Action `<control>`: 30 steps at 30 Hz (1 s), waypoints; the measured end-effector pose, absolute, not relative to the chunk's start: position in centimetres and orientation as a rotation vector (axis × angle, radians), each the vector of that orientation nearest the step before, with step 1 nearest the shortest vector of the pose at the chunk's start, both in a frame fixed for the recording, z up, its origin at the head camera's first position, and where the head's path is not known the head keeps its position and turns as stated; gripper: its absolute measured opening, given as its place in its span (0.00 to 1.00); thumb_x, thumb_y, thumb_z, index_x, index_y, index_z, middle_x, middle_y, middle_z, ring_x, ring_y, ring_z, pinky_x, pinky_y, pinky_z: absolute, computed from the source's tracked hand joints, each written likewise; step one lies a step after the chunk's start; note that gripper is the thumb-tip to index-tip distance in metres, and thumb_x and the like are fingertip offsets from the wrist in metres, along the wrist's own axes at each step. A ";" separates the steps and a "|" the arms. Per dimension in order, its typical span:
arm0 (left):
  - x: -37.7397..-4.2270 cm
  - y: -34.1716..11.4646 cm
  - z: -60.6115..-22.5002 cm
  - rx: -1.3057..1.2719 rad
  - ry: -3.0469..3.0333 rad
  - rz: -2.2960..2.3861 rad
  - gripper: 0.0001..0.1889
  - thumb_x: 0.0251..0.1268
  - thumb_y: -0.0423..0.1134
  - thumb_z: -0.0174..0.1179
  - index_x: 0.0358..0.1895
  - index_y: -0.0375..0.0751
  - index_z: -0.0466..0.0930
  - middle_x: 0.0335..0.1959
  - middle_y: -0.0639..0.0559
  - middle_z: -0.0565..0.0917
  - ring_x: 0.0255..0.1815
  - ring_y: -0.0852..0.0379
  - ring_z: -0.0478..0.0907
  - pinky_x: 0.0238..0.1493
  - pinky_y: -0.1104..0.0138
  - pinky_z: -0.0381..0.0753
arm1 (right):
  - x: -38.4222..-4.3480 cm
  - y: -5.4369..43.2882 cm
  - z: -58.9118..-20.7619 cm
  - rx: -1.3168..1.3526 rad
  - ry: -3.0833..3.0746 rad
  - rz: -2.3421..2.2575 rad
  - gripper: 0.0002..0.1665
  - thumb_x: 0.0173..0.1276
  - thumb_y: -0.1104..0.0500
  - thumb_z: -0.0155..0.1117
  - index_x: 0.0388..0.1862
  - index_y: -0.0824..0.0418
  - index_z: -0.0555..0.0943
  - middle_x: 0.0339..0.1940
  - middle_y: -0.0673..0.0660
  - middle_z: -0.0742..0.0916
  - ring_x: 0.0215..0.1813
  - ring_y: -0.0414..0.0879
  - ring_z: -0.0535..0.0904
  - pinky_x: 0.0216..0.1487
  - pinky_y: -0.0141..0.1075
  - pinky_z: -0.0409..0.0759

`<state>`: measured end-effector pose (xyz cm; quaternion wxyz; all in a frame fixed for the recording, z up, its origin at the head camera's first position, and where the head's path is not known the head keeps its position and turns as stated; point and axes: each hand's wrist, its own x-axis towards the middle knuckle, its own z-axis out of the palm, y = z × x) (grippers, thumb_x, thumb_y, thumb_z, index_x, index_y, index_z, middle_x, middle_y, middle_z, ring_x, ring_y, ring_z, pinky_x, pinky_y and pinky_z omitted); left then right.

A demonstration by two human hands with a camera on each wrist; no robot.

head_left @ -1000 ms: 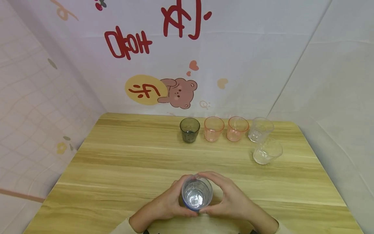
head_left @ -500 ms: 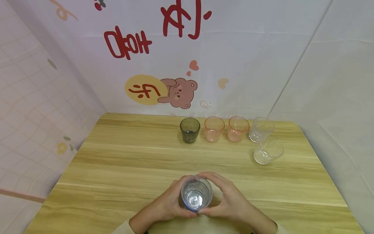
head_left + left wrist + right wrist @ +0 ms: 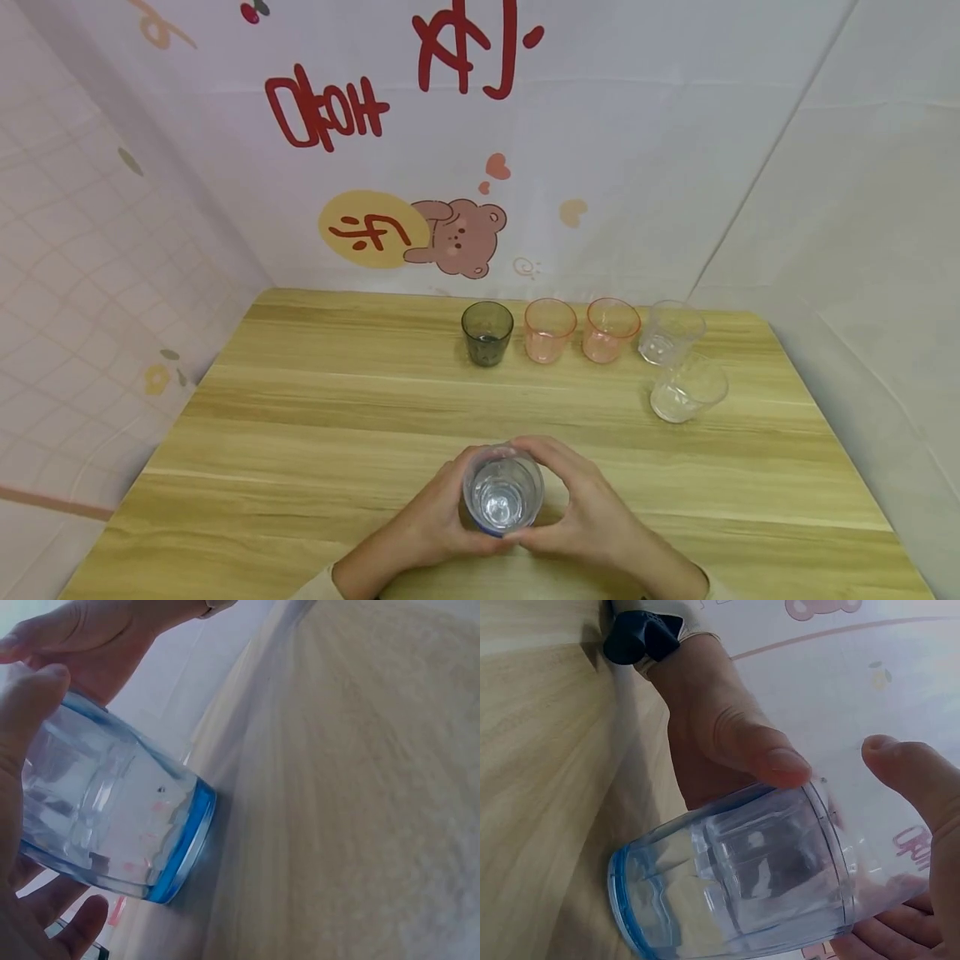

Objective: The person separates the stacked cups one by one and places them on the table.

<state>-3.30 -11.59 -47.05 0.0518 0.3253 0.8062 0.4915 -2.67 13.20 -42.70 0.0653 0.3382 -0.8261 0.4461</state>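
In front of me both hands hold a clear cup (image 3: pixel 501 500) that is nested inside a blue-tinted cup (image 3: pixel 184 844). My left hand (image 3: pixel 442 517) curls around the left side of the blue cup, thumb near the front. Around the right side of the clear cup's upper part, my right hand (image 3: pixel 585 512) keeps its thumb at the front and a finger at the far rim. The clear cup's rim stands out above the blue one in the right wrist view. Whether the blue base touches the table cannot be told.
Along the back of the wooden table (image 3: pixel 322 400) stand a dark grey cup (image 3: pixel 487 333), two orange-pink cups (image 3: pixel 550 333) and a clear cup (image 3: pixel 670 333). Another clear cup (image 3: pixel 686 390) is just in front of that one. Printed white cloth (image 3: pixel 637 150) hangs behind and at the sides.
The nested cups and both hands have shifted very slightly away from me and to the left. The grip looks the same, and the cups at the back have not moved.
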 end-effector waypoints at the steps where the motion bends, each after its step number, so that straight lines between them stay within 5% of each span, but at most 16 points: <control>1: -3.3 -11.6 -47.0 1.006 2.446 1.501 0.50 0.55 0.51 0.85 0.79 0.59 0.64 0.74 0.60 0.78 0.72 0.56 0.77 0.75 0.53 0.78 | -2.6 13.3 -42.6 1.018 -2.499 1.352 0.55 0.48 0.49 0.94 0.74 0.53 0.76 0.66 0.50 0.87 0.66 0.46 0.84 0.72 0.38 0.82; 30: -3.2 -11.8 -46.9 0.904 2.350 1.489 0.52 0.53 0.50 0.86 0.78 0.52 0.61 0.70 0.53 0.79 0.70 0.55 0.77 0.76 0.58 0.77 | -2.6 15.3 -38.7 0.989 -2.341 1.663 0.57 0.49 0.67 0.91 0.78 0.63 0.72 0.69 0.60 0.85 0.70 0.43 0.82 0.73 0.29 0.78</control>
